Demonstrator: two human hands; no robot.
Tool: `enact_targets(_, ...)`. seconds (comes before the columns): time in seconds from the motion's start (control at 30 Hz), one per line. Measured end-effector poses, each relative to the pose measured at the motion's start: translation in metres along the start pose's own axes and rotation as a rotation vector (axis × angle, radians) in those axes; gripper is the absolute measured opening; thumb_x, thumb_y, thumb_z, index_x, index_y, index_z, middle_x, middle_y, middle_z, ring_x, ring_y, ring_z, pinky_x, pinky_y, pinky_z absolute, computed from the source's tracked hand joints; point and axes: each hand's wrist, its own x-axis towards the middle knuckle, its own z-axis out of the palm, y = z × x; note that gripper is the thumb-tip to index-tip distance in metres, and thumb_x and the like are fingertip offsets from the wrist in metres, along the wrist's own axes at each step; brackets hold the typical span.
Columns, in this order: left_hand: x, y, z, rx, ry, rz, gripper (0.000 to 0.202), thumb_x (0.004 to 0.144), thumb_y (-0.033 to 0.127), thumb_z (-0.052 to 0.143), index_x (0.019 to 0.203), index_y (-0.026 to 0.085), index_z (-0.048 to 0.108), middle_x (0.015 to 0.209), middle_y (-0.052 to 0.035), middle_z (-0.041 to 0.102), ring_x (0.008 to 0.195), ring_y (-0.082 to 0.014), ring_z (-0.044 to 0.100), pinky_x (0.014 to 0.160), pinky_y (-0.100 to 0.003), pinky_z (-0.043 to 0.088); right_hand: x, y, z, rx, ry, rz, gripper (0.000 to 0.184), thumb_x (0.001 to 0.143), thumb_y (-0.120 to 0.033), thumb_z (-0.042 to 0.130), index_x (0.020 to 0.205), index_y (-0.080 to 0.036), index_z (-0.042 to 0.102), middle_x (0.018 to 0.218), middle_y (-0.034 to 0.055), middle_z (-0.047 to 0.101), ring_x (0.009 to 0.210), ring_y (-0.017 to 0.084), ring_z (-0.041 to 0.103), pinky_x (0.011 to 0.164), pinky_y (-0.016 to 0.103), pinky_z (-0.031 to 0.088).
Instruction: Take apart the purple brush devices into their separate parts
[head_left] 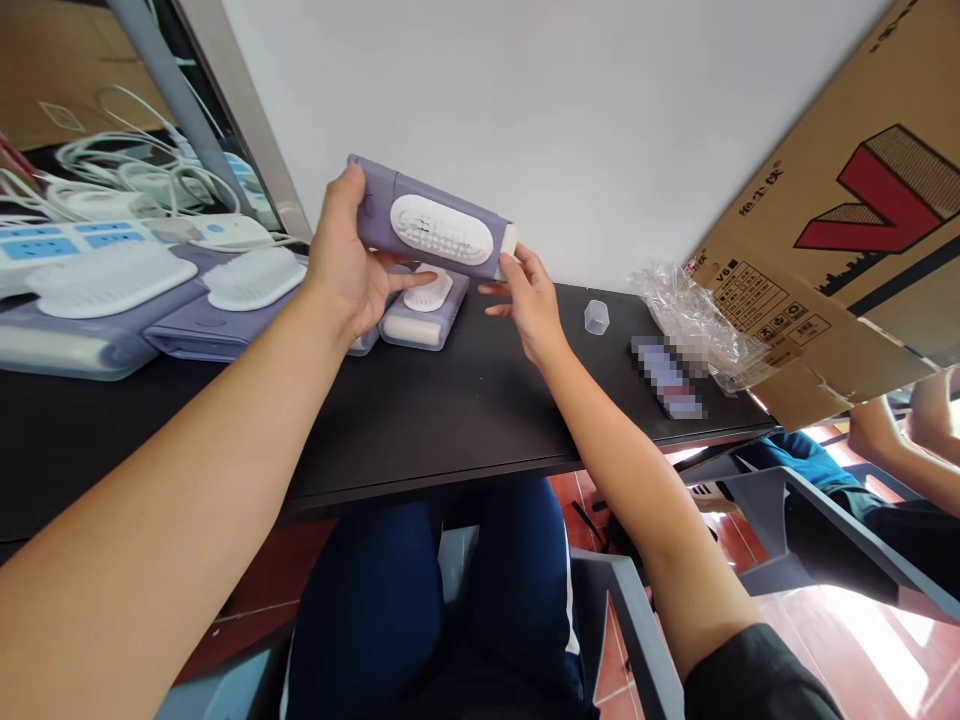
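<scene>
A purple bar-shaped device (431,228) with a white oval grille is held up above the black table (450,400). My left hand (346,262) grips its left end, thumb on top and fingers underneath. My right hand (525,300) touches the white right end with its fingertips, the other fingers loosely spread. Directly below lies another purple device (424,312) with a white pad on it.
More purple devices with white pads (232,300) and white power strips with cables (90,240) lie at the left. A small clear cap (596,317), crumpled plastic wrap (694,310) and a cardboard box (847,230) sit at the right. Another person's arm (900,450) shows at far right.
</scene>
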Motion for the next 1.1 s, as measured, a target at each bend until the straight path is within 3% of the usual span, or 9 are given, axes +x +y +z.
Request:
enact_targets(0.07,-0.005,0.001,0.003,0.01,-0.094,-0.122,0.056,0.093,0.076,0.059,0.119,0.029,0.068,0.138,-0.0079,0.072,0.104,-0.0331,0.073,0.08,-0.055,0.066,0.001,-0.004,-0.01,-0.063,-0.017,-0.097,0.054,0.102,-0.068,0.056,0.147,-0.039,0.05,0.148,0.0047,0.061,0.12,0.022,0.072,0.081,0.032,0.069)
enact_targets(0.13,-0.007,0.002,0.005,-0.001,-0.102,-0.165,0.056,0.093,0.076,0.061,0.12,0.028,0.07,0.136,-0.0088,0.074,0.104,-0.0325,0.074,0.081,-0.052,0.067,0.0,-0.007,-0.015,-0.089,-0.048,-0.17,0.055,0.101,-0.067,0.058,0.147,-0.04,0.048,0.156,0.0038,0.056,0.126,0.023,0.069,0.088,0.036,0.069)
enact_targets(0.3,-0.004,0.001,0.009,-0.128,-0.007,-0.079,0.03,0.097,0.053,0.063,0.097,0.024,0.064,0.103,-0.0058,0.075,0.101,-0.0254,0.071,0.083,-0.04,0.067,-0.003,-0.009,-0.007,-0.003,-0.138,-0.134,0.061,0.099,-0.077,0.053,0.144,-0.036,0.042,0.146,0.0055,0.059,0.12,0.022,0.07,0.085,0.034,0.069)
enact_targets(0.5,0.003,-0.006,0.009,-0.183,0.078,0.041,0.019,0.091,0.041,0.065,0.09,0.024,0.057,0.087,-0.0025,0.064,0.088,-0.022,0.067,0.087,-0.043,0.065,-0.005,-0.011,0.004,0.0,-0.15,0.041,0.072,0.096,-0.084,0.05,0.145,-0.033,0.042,0.117,0.0047,0.066,0.092,0.018,0.073,0.069,0.028,0.064)
enact_targets(0.7,0.003,-0.01,0.01,-0.166,0.077,0.013,0.028,0.092,0.049,0.062,0.089,0.023,0.055,0.083,-0.0021,0.054,0.08,-0.0201,0.06,0.086,-0.042,0.063,-0.008,-0.015,0.003,-0.03,-0.121,0.012,0.059,0.105,-0.073,0.043,0.147,-0.032,0.045,0.105,0.0012,0.065,0.088,0.015,0.07,0.065,0.023,0.057)
enact_targets(0.83,0.003,-0.012,0.01,-0.177,0.131,0.069,0.022,0.093,0.041,0.066,0.089,0.022,0.055,0.081,-0.0007,0.051,0.084,-0.0185,0.058,0.087,-0.036,0.06,-0.007,-0.013,0.002,-0.026,-0.14,0.024,0.059,0.102,-0.075,0.047,0.142,-0.033,0.045,0.104,0.0003,0.063,0.089,0.015,0.07,0.066,0.024,0.058)
enact_targets(0.93,0.003,-0.014,0.009,-0.215,0.124,0.128,0.019,0.093,0.036,0.067,0.09,0.022,0.055,0.083,-0.0008,0.054,0.088,-0.0175,0.058,0.087,-0.032,0.058,-0.005,-0.011,0.001,-0.012,-0.152,0.018,0.058,0.101,-0.076,0.048,0.139,-0.032,0.045,0.102,-0.0003,0.062,0.091,0.016,0.071,0.069,0.027,0.061)
enact_targets(1.1,0.003,-0.016,0.009,-0.232,0.07,0.125,0.025,0.091,0.043,0.067,0.087,0.022,0.054,0.087,-0.0023,0.057,0.09,-0.019,0.06,0.087,-0.032,0.057,-0.007,-0.013,0.003,-0.068,-0.086,-0.045,0.055,0.102,-0.076,0.048,0.134,-0.032,0.048,0.097,-0.0015,0.061,0.09,0.015,0.071,0.082,0.033,0.064)
